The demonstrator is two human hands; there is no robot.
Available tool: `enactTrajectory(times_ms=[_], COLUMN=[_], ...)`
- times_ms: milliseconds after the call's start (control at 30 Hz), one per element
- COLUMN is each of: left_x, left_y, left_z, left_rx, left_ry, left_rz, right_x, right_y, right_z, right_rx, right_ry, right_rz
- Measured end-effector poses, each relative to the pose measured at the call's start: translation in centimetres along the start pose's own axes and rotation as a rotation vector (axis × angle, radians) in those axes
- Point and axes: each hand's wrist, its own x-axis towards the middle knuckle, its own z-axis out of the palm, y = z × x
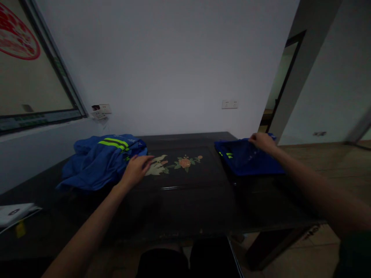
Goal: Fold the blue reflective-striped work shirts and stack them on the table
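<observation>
Where right fingers (254,137) overlap cloth (257,166) (blue), contact's unclear.

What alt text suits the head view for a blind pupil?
A bare right hand is at a flat blue bundle, the left hand beside a crumpled, striped blue garment, both items on a dark, flowered table.

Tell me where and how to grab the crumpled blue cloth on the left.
Probably pinch the blue cloth at its near left corner, coming from your side of the table. That corner tapers low, while the middle is bunched high and the wall stands behind.
</observation>
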Motion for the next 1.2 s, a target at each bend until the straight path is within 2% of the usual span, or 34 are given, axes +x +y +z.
enactTrajectory(times_ms=[67,200,267,333,433,500,533,700,900,1000,1067,1133,1200], left_x=[0.0,-1.3,-2.0,-2.4,-2.7,-3.1,-3.3,-4.7,-5.7,-6.1,-6.4,-6.7,-7.1], left_y=[5.4,15.0,18.2,20.0,20.0,18.8,18.0,14.6,13.0,12.6,12.5,12.6,12.9], left_z=[0.7,2.4,3.3,4.0,4.7,5.0,5.1,5.0,3.2,2.6,2.4,2.2,1.9], left_rx=[-0.239,-0.52,-0.585,-0.597,-0.578,-0.558,-0.552,-0.673,-0.839,-0.888,-0.921,-0.928,-0.904], left_ry=[-0.108,-0.22,-0.164,-0.004,0.29,0.391,0.395,0.164,-0.023,-0.106,-0.12,-0.118,-0.154], left_rz=[0.154,0.353,0.363,0.312,0.244,0.249,0.255,0.267,0.222,0.204,0.139,0.05,0.025], right_x=[-0.4,-4.0,-7.1,-10.5,-14.6,-15.9,-16.1,-14.5,-13.8,-14.6,-15.1,-15.5,-15.9], right_y=[-2.7,-8.5,-11.1,-13.2,-15.2,-15.7,-15.8,-14.6,-12.9,-12.6,-12.3,-12.0,-11.6], right_z=[-2.8,-8.7,-11.4,-13.4,-14.5,-14.0,-13.5,-9.9,-6.2,-5.3,-5.0,-4.6,-4.0], right_rx=[0.206,0.899,1.162,1.271,1.332,1.368,1.385,1.416,1.459,1.445,1.41,1.348,1.271], right_ry=[0.056,0.121,0.116,0.08,-0.02,-0.087,-0.115,-0.188,-0.333,-0.403,-0.463,-0.512,-0.511], right_rz=[-0.075,-0.261,-0.39,-0.507,-0.562,-0.554,-0.542,-0.409,-0.171,-0.153,-0.168,-0.208,-0.275])
